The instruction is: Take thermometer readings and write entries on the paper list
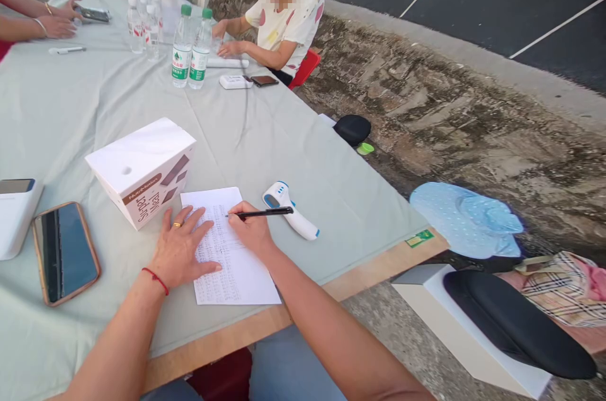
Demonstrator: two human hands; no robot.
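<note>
A sheet of paper [255, 281] covered in small rows of handwriting lies on the cloth near the table's front edge. Spread flat over its left side is my left hand [182, 249], fingers apart, with a ring and a red string bracelet. My right hand [250, 230] pinches a black pen [267, 213], its tip end at the upper part of the sheet. Just right of the paper rests a white and blue infrared thermometer [296, 215]. A white box [142, 155] printed "Super Meal" stands beyond my left hand.
At left are a phone [66, 252] and a white device [16, 218]. Green-capped bottles [182, 47] and several smaller bottles [151, 35] stand farther back. A person [288, 22] sits across by the stone wall [402, 98]; others are at the far left. A black case [516, 322] lies right, below the table.
</note>
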